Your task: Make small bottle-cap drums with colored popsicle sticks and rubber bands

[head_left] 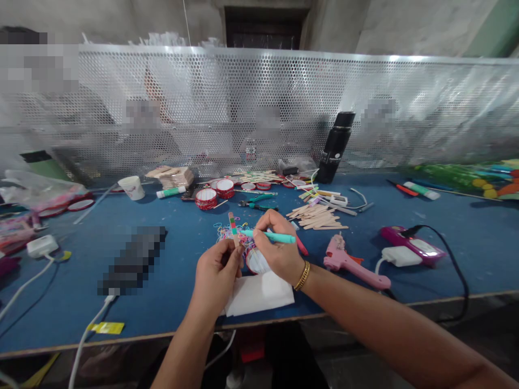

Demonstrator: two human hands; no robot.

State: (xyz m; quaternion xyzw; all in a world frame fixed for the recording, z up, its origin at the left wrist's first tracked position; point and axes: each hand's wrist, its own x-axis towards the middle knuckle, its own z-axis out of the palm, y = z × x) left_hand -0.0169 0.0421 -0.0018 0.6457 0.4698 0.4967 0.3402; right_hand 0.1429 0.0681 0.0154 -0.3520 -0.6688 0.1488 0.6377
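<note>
A wooden craft stick with coloured bands stands nearly upright, pinched between the thumb and fingers of my left hand. In my right hand is a turquoise marker, held like a pen, its tip close to the stick's banded part; whether it touches I cannot tell. Behind both hands lies a pile of small coloured rubber bands. A round white-topped piece sits partly hidden below my right hand. Under my hands, near the table edge, rests a folded white tissue.
Plain craft sticks lie behind my right hand. A pink glue gun and a magenta corded device are at right. Pliers, red-rimmed rounds and a leaning black bottle stand farther back. A phone lies left.
</note>
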